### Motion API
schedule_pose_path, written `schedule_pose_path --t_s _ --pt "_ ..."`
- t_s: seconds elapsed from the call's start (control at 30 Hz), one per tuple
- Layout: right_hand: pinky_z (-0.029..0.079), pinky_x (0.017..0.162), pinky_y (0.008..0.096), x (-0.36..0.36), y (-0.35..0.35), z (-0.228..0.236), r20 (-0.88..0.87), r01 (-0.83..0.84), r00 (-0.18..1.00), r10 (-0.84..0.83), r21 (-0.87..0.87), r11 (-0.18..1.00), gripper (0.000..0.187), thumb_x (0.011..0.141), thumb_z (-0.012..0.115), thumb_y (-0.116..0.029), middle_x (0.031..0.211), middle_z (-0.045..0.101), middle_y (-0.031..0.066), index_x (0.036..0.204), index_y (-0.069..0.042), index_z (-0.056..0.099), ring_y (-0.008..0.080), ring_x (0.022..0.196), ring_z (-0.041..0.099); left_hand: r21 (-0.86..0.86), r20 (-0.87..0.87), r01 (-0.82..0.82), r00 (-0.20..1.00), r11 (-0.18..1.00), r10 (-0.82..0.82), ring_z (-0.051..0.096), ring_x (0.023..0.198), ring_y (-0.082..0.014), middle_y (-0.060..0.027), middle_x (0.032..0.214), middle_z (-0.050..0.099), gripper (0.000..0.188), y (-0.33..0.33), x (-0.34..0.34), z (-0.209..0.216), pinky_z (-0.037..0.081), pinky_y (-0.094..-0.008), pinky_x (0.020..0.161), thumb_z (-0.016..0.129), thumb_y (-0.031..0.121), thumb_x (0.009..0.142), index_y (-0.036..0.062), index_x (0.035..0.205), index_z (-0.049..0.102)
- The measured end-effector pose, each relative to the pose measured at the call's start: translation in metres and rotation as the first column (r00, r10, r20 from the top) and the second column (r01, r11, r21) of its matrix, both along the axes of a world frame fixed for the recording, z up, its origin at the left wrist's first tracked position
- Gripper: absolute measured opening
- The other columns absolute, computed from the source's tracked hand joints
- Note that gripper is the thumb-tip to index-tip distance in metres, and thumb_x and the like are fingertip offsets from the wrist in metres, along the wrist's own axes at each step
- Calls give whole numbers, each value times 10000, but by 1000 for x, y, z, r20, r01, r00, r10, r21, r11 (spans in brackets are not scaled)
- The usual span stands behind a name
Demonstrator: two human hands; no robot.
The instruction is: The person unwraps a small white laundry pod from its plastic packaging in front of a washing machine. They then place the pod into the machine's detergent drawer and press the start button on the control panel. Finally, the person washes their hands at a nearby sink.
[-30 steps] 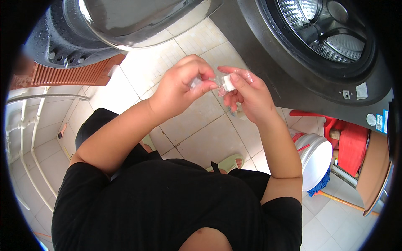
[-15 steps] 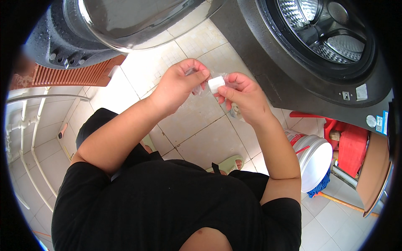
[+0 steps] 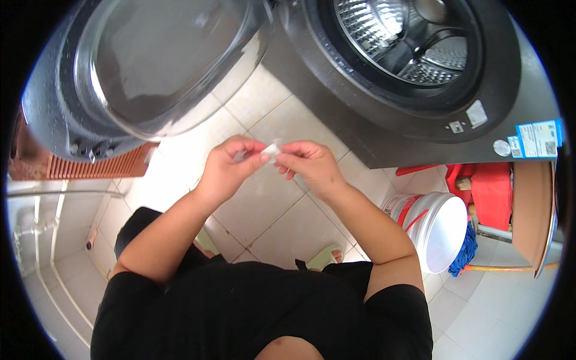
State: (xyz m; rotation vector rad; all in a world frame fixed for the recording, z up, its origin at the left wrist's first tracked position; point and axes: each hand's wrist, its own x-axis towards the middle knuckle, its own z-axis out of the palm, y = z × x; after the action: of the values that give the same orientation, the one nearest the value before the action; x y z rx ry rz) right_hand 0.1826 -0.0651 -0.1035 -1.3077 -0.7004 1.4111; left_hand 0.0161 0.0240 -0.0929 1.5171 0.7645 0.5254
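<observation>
Between my two hands, over the tiled floor, is a small white block (image 3: 272,149) with a bit of clear plastic wrapping about it. My left hand (image 3: 225,171) pinches it from the left with thumb and forefinger. From the right, the thumb and fingers of my right hand (image 3: 313,167) grip its other side. The fingertips cover most of the block. Beyond my hands stands a dark grey front-loading washing machine (image 3: 354,129). Its round glass door (image 3: 174,66) hangs wide to the left, and the metal drum (image 3: 384,27) shows inside.
Right of me stands a white bucket (image 3: 445,237) with a blue mop head (image 3: 465,252) beside it. Red things (image 3: 492,192) and a cardboard panel (image 3: 534,210) are behind. White pipes (image 3: 36,258) run along the left wall, near a brown slatted board (image 3: 102,162).
My view has shifted, bringing more of the washing machine and its door into sight. My hands appear lower and further left, closer together, with less of the white block showing.
</observation>
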Motion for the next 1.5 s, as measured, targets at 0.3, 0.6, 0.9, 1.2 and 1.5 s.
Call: schedule_pose_path --t_s 0.3,0.6,0.9,1.2,1.5 --pt "412 547 208 17 -8 1 89 241 968 -236 -54 969 181 839 567 -201 728 574 15 845 -25 611 79 635 513 -153 -74 -149 987 977 140 497 686 -85 -26 791 564 212 -5 19 0 397 -212 593 654 142 782 -15 909 593" --pt "415 483 231 67 -37 -43 27 297 954 -300 -239 925 178 826 569 -209 723 575 28 874 -37 568 89 589 509 -625 321 91 935 775 149 482 702 -106 -18 835 567 169 40 178 50 393 -232 604 604 211 829 70 906 553" --pt "447 524 239 63 -41 -16 -334 233 914 -229 -30 972 187 817 607 -242 727 589 34 838 -57 580 105 604 539 32 63 -101 993 994 99 488 796 -86 -32 854 541 355 -20 119 10 416 -222 709 620 187 808 -33 1076 543" --pt "392 484 222 -6 -42 -32 -546 -96 838 5 -139 986 285 839 565 -369 674 539 6 804 -86 562 87 549 471 -87 104 113 989 990 -104 524 830 -118 -48 957 539 198 -48 29 -17 456 -236 702 655 23 755 14 939 580" --pt "470 540 243 74 -35 -71 -25 46 998 -57 -322 946 303 853 510 -319 714 594 43 889 -28 582 120 588 564 -635 177 -131 935 761 308 514 771 -134 -50 867 545 133 -14 8 -34 423 -254 674 519 24 773 67 896 495"
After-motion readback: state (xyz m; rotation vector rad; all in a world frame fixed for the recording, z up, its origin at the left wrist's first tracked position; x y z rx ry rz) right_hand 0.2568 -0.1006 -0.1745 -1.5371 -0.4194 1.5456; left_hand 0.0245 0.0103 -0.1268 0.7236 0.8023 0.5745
